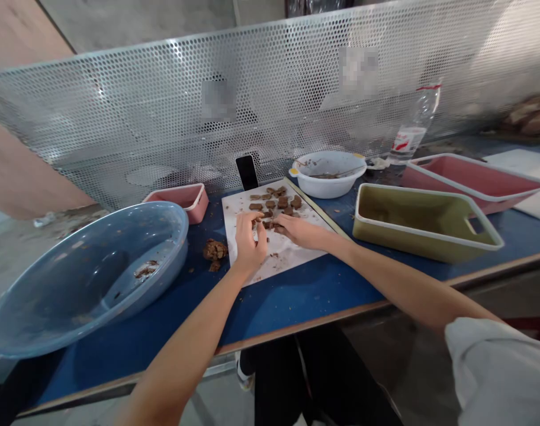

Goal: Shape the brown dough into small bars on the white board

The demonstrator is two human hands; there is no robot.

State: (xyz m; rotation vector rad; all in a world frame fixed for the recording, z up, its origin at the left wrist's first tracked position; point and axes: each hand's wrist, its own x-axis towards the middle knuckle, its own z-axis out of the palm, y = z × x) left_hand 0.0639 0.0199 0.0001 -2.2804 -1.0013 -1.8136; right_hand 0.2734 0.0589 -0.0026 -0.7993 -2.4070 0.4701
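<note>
On a white board lie several small brown lumps, blocky and clay-like, with crumbs around them. My left hand is over the board's left half, fingers curled and thumb bent, with a brown lump at the fingertips. From the right, my right hand reaches in with its fingers together, closed on another brown lump at the near edge of the group. The fingers partly hide both lumps. Just left of the board sits a larger, rough brown mass.
A big blue basin stands at left, a small pink bin behind it. A phone leans on the perforated metal screen. A white bowl, green bin, pink bin and bottle stand right.
</note>
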